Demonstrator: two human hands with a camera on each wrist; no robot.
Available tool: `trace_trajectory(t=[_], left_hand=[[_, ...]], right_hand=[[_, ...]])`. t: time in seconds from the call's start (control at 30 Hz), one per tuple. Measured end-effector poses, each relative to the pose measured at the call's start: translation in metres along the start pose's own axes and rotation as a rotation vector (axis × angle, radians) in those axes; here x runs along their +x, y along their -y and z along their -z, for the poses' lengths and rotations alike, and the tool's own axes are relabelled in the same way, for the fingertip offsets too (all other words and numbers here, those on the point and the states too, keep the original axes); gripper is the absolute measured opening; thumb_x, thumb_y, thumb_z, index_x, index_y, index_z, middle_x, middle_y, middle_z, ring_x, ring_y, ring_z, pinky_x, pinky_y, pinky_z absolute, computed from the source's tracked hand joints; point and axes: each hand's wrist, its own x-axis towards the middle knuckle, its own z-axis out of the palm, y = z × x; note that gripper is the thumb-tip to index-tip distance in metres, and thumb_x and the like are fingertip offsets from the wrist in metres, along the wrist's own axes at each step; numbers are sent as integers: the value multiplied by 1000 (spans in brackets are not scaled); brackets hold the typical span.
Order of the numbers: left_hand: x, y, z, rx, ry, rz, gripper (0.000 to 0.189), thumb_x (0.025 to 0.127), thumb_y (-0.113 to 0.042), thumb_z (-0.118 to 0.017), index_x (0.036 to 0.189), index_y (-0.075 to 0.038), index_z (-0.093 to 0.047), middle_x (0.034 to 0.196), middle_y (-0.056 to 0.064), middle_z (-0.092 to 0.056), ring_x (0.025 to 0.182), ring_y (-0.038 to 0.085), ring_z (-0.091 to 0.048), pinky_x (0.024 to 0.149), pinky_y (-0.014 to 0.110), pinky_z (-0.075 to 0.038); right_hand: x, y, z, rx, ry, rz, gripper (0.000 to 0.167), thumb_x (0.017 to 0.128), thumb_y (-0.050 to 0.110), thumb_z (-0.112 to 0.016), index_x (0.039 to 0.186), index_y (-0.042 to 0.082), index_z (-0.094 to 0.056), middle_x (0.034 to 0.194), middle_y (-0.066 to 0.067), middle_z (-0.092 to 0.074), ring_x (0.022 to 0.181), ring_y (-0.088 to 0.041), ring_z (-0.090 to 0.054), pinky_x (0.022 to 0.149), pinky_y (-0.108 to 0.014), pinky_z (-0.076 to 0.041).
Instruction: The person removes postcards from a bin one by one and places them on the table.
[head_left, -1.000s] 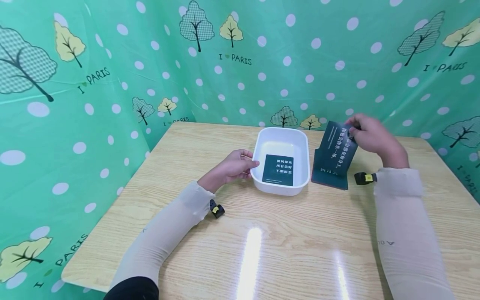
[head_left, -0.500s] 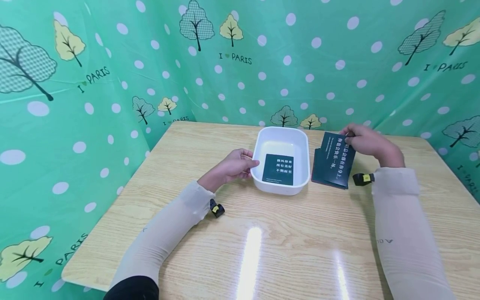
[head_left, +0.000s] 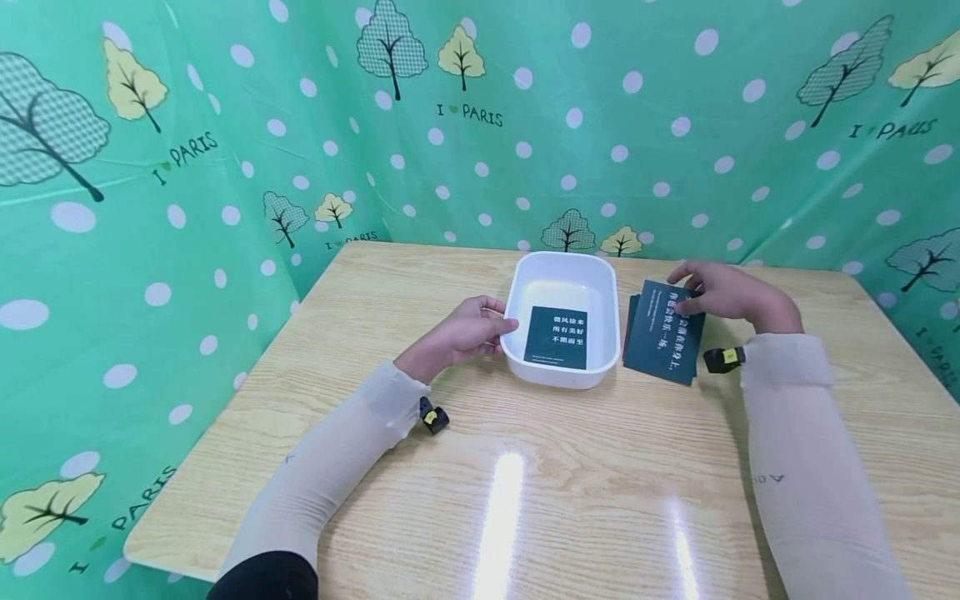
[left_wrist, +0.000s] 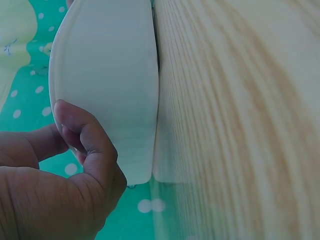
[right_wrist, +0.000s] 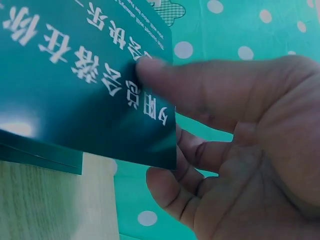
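A white plastic tub point(head_left: 552, 380) stands on the table, with a dark green card point(head_left: 557, 337) lying flat inside it, white writing facing up. My left hand point(head_left: 459, 335) grips the tub's left rim, thumb over the edge and fingers outside. To the tub's right, my right hand point(head_left: 733, 296) pinches another dark green printed card point(head_left: 660, 340) by its far right corner. In the right wrist view, the thumb lies on this card's printed face and fingers are behind it. Beneath it lie more green cards point(right_wrist: 42, 156), mostly hidden.
The wooden table point(head_left: 570, 467) extends toward me and to both sides. A green curtain point(head_left: 480, 167) with trees and dots hangs behind it. A small black and yellow device point(head_left: 433, 418) sits at the left wrist, another similar device point(head_left: 724, 360) at the right.
My right hand has moved down and slightly left, lowering its card from a tilt to nearly flat over the other cards. The left hand and tub have stayed in place.
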Motion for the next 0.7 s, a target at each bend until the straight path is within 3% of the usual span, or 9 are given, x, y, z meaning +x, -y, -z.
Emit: trace_trajectory(t=[0.13,0.7], left_hand=[[0,0,0,-5,2,-1,38,100,-8,-66,131,-3,-45,105,17,-66,69,18,-58,64,28,-52],[1,1,1,-11,9,-3,37,101,-9,-65,131,-3,-45,104,17,-68,68,18,-58,64,29,-51]], right_hand=[[2,-1,-3,-38,-6,23,43,96,3,-65,137,-6,-53,129,-36,-54,114,-48,-55,98,-66,-45],[21,-6,-24,-123,-11,-3,37,97,-3,-57,132,-12,-55,128,-40,-56,113,-52,-57,98,-66,-46]])
